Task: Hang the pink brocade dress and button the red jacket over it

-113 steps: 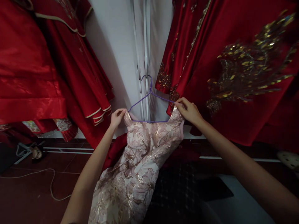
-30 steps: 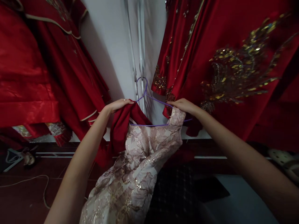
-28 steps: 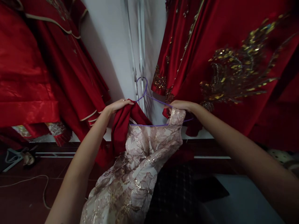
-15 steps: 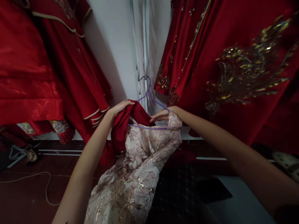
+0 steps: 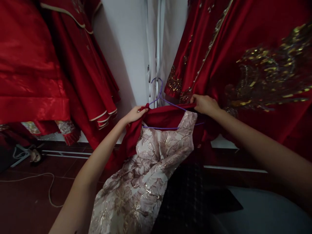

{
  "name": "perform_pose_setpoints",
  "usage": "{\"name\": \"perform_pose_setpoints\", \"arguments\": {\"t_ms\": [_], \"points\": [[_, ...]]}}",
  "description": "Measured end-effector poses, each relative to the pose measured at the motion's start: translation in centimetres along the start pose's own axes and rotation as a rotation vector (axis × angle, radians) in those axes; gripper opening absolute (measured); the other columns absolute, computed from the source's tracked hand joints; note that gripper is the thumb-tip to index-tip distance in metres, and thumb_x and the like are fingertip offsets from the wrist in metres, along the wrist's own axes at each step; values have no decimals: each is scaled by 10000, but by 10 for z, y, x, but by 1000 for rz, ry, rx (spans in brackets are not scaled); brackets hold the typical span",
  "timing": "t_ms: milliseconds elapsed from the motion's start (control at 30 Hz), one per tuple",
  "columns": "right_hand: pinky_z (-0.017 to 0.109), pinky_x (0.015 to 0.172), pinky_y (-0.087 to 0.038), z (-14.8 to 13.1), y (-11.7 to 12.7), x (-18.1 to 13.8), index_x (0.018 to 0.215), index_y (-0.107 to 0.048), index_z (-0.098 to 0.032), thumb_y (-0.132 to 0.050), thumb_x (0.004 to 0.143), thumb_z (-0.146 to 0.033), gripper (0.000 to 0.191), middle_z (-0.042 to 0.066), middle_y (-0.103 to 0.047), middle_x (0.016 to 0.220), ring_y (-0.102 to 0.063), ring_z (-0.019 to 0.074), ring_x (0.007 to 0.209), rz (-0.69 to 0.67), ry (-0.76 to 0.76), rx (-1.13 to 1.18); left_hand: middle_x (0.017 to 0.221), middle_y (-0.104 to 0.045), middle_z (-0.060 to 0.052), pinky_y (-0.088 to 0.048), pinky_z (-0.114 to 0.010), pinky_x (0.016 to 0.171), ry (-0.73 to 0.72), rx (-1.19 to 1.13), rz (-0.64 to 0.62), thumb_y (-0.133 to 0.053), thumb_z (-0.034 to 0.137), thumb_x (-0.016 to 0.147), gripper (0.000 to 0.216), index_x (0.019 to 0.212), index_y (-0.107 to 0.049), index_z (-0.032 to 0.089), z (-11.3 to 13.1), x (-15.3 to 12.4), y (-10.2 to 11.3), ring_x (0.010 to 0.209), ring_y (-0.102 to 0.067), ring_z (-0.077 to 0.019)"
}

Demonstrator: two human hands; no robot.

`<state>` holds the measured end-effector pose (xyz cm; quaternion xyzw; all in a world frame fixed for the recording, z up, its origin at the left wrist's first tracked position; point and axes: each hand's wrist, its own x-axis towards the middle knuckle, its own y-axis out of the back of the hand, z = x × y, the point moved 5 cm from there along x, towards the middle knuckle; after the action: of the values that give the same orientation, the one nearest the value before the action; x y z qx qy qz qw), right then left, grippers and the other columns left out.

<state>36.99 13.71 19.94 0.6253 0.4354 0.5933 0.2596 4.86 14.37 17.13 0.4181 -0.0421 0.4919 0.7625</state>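
Note:
A pale pink-and-gold floral dress (image 5: 152,159) hangs on a purple wire hanger (image 5: 160,92), one strap over the hanger's right side. Behind the dress a dark red garment (image 5: 163,115) is stretched from side to side along the hanger. My left hand (image 5: 136,114) is closed on the red garment's edge near the hanger's left shoulder. At the right, beyond the dress strap, my right hand (image 5: 205,104) pinches the other end of that red cloth. Most of the red garment is hidden behind the dress.
Red gowns (image 5: 26,71) hang on the left, and a red gown with gold sequins (image 5: 268,74) hangs on the right. A white pole (image 5: 158,39) stands behind the hanger. A pale cord (image 5: 50,188) and a shoe (image 5: 35,155) lie on the dark floor.
My right hand has come out from behind the dress strap and moved right, drawing the red cloth out across the hanger. My left hand keeps its hold. The view has shifted slightly.

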Motion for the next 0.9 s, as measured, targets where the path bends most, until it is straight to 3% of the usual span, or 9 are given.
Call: {"name": "perform_pose_setpoints", "arguments": {"t_ms": [100,167,300,400,500,600,700,800,900], "points": [[344,594,-380,20,9,-16,789,-568,-212,-555,584,-109,230,102,-618,850,-551,227,687,-73,-74,-220,649,-508,22,-365,-197,609,-32,49,7,-418,402,830,322,703,-550,136,1,0,3,617,-438,-91],[341,571,-380,25,13,-25,756,-561,-206,-572,559,-100,224,94,-607,788,-550,222,644,-131,-118,-309,664,-525,19,-368,-200,621,-50,100,16,-408,401,840,325,720,-555,138,3,-2,4,629,-449,-96],[338,511,-370,14,17,-43,729,-542,-208,-657,547,-198,215,72,-563,642,-540,231,558,-195,-239,-357,746,-591,-4,-381,-217,677,-65,245,57,-391,397,859,321,818,-586,145,4,-6,6,688,-498,-118],[336,553,-395,-12,14,-56,786,-536,-204,-708,537,-231,303,66,-576,658,-561,227,595,-250,-170,-270,802,-617,-26,-393,-233,707,-77,318,89,-378,393,872,319,881,-591,155,3,-10,7,727,-526,-137],[318,619,-431,-31,4,-65,837,-538,-197,-725,572,-335,351,57,-619,742,-578,198,648,-318,-43,28,840,-627,-37,-409,-239,720,-82,320,95,-369,390,880,323,907,-591,157,2,-11,3,761,-543,-147],[313,644,-449,-27,-3,-62,863,-537,-185,-590,718,-462,318,69,-638,820,-592,195,699,-170,-194,240,892,-629,-43,-417,-249,762,-83,296,113,-380,376,880,308,948,-588,159,0,-9,-5,806,-553,-150],[329,671,-444,-38,-13,-56,954,-514,-150,-510,791,-334,246,116,-637,833,-605,222,732,30,-377,235,893,-620,-47,-416,-261,778,-67,290,142,-397,363,877,280,933,-584,163,-3,-7,-17,811,-553,-151],[324,628,-430,-93,-30,-57,1047,-445,-128,-439,819,-250,259,145,-629,807,-610,240,686,162,-337,309,854,-601,-47,-419,-262,755,-54,289,158,-401,362,880,263,886,-577,166,-4,-6,-24,781,-545,-148],[283,564,-408,-157,-50,-69,1066,-408,-153,-354,846,-237,241,115,-614,757,-603,215,627,223,-183,441,808,-565,-44,-425,-273,749,-59,343,186,-402,360,882,259,859,-577,170,-1,-9,-22,765,-524,-151]]}}
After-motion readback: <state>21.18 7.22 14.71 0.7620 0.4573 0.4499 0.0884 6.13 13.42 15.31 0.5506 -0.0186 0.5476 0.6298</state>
